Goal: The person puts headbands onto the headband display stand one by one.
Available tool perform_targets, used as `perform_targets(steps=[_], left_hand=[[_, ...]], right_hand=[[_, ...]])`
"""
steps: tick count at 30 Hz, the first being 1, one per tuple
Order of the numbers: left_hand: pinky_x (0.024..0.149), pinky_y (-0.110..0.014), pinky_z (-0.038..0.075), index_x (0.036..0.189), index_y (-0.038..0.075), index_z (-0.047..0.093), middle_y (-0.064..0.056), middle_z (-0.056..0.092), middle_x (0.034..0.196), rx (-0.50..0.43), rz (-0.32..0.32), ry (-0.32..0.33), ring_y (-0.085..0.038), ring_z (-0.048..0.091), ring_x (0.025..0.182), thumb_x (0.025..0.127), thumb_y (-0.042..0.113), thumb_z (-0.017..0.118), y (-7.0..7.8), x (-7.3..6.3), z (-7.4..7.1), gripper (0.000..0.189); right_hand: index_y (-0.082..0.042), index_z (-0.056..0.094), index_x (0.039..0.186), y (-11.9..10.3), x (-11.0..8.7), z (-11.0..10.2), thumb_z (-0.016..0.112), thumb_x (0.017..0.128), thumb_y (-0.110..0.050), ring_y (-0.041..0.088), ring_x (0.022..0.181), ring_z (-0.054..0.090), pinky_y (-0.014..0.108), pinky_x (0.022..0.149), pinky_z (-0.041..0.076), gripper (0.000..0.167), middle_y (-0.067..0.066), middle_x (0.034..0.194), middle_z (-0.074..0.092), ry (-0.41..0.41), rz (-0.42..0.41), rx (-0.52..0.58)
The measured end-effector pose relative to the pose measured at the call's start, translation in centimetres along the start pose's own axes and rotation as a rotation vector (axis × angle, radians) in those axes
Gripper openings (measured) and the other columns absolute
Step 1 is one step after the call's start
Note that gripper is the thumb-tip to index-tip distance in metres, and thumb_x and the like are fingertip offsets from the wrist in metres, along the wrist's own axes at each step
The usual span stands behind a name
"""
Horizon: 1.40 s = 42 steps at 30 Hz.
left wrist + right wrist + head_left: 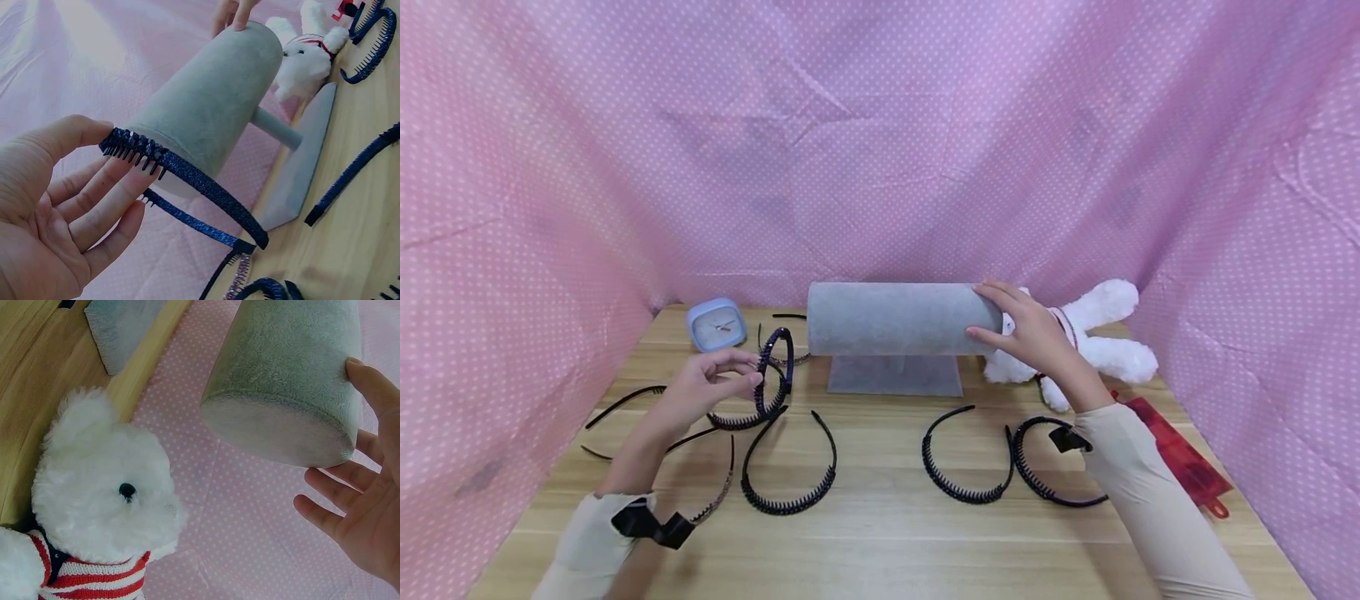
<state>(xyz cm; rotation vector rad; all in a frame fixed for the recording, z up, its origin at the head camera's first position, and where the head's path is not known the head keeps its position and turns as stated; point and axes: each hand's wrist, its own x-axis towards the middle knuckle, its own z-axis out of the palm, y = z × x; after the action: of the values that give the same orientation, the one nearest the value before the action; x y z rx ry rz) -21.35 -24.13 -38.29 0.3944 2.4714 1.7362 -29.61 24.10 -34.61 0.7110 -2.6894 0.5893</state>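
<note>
My left hand (700, 392) pinches a dark, glittery toothed headband (209, 190) between thumb and fingers. In the left wrist view the headband's open ends point away from the palm, close to the near end of a grey plush-covered cylinder (895, 321). This cylinder is the bar of a headband display stand, raised on a post above a flat grey base (895, 377). At the bar's right end, my right hand (1033, 329) grips it, the thumb on the front side and the fingers around the back and end. No headband is on the bar.
Several headbands lie about the wooden table, including a black toothed one (786, 504) and another (962, 493). A blue clock (717, 325) stands back left. Behind my right hand lies a white plush toy (1108, 350), with a red translucent case (1180, 454) nearer.
</note>
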Motion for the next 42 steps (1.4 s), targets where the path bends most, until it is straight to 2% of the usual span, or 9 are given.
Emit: perform_targets(steps=[5, 8, 12, 15, 20, 27, 33, 38, 42], left_hand=[[0.091, -0.020, 0.052, 0.128, -0.001, 0.061, 0.011, 0.071, 0.102, 0.012, -0.025, 0.052, -0.015, 0.075, 0.088, 0.099, 0.024, 0.069, 0.8, 0.6, -0.2, 0.039], [0.089, -0.021, 0.056, 0.128, 0.001, 0.060, 0.010, 0.070, 0.101, -0.023, 0.005, 0.070, -0.014, 0.075, 0.086, 0.100, 0.022, 0.067, 1.2, 1.1, -0.2, 0.036], [0.086, -0.023, 0.059, 0.125, 0.001, 0.062, 0.009, 0.070, 0.100, -0.069, 0.076, 0.090, -0.012, 0.074, 0.084, 0.100, 0.016, 0.066, 1.6, 1.8, -0.3, 0.030], [0.087, -0.022, 0.059, 0.126, -0.005, 0.061, 0.010, 0.070, 0.100, -0.062, 0.117, 0.104, -0.010, 0.073, 0.085, 0.101, 0.013, 0.065, 1.9, 2.4, -0.3, 0.031], [0.086, -0.021, 0.059, 0.133, -0.008, 0.057, 0.009, 0.069, 0.103, -0.028, 0.138, 0.109, -0.009, 0.074, 0.085, 0.101, 0.017, 0.065, 2.8, 3.2, -0.2, 0.041], [0.087, -0.020, 0.058, 0.138, -0.002, 0.056, 0.005, 0.066, 0.106, 0.000, 0.088, 0.097, -0.009, 0.076, 0.085, 0.100, 0.024, 0.067, 4.3, 4.3, 0.4, 0.047], [0.070, -0.020, 0.057, 0.136, -0.001, 0.060, 0.006, 0.067, 0.103, 0.005, 0.102, 0.095, -0.009, 0.076, 0.081, 0.098, 0.021, 0.069, 4.5, 5.3, 1.6, 0.044], [0.066, -0.023, 0.059, 0.132, -0.003, 0.062, 0.009, 0.070, 0.097, -0.028, 0.131, 0.093, -0.009, 0.075, 0.078, 0.096, 0.016, 0.071, 4.5, 6.1, 2.3, 0.041], [0.059, -0.020, 0.055, 0.130, -0.001, 0.064, 0.010, 0.071, 0.097, -0.009, 0.130, 0.090, -0.008, 0.076, 0.079, 0.096, 0.019, 0.072, 4.6, 6.7, 2.6, 0.041]], right_hand=[[-0.013, 0.051, 0.149, 0.0, 0.0, 0.1, 0.080, 0.089, -0.037, 0.043, 0.141, 0.046, 0.063, 0.106, 0.046, 0.071, 0.019, 0.155, 0.046, -0.003, -0.004, 0.000], [-0.013, 0.051, 0.149, 0.1, 0.0, 0.1, 0.080, 0.089, -0.037, 0.042, 0.140, 0.047, 0.063, 0.106, 0.046, 0.070, 0.019, 0.155, 0.047, -0.002, -0.007, 0.003], [-0.013, 0.052, 0.149, 0.1, -0.1, 0.1, 0.079, 0.089, -0.037, 0.042, 0.141, 0.047, 0.063, 0.107, 0.046, 0.070, 0.018, 0.155, 0.047, -0.003, -0.001, 0.007], [-0.013, 0.051, 0.149, 0.1, -0.1, 0.0, 0.079, 0.089, -0.039, 0.042, 0.142, 0.045, 0.063, 0.109, 0.044, 0.071, 0.018, 0.156, 0.046, -0.013, 0.013, 0.010], [-0.014, 0.050, 0.150, -0.1, 0.0, 0.0, 0.078, 0.089, -0.040, 0.042, 0.144, 0.042, 0.064, 0.111, 0.042, 0.072, 0.017, 0.158, 0.044, -0.029, 0.033, 0.013], [-0.014, 0.050, 0.150, -0.1, -0.1, 0.0, 0.078, 0.089, -0.041, 0.041, 0.144, 0.043, 0.063, 0.111, 0.043, 0.072, 0.017, 0.158, 0.044, -0.022, 0.030, 0.010], [-0.014, 0.050, 0.150, -0.1, -0.1, 0.0, 0.078, 0.089, -0.041, 0.041, 0.144, 0.042, 0.063, 0.111, 0.042, 0.072, 0.017, 0.159, 0.043, -0.024, 0.034, 0.015], [-0.015, 0.050, 0.150, 0.1, -0.1, 0.1, 0.078, 0.089, -0.041, 0.041, 0.144, 0.043, 0.062, 0.111, 0.043, 0.072, 0.016, 0.159, 0.044, -0.020, 0.028, 0.024], [-0.015, 0.050, 0.150, 0.2, -0.1, 0.2, 0.078, 0.089, -0.042, 0.041, 0.144, 0.043, 0.062, 0.110, 0.043, 0.072, 0.016, 0.158, 0.044, -0.015, 0.026, 0.029]])
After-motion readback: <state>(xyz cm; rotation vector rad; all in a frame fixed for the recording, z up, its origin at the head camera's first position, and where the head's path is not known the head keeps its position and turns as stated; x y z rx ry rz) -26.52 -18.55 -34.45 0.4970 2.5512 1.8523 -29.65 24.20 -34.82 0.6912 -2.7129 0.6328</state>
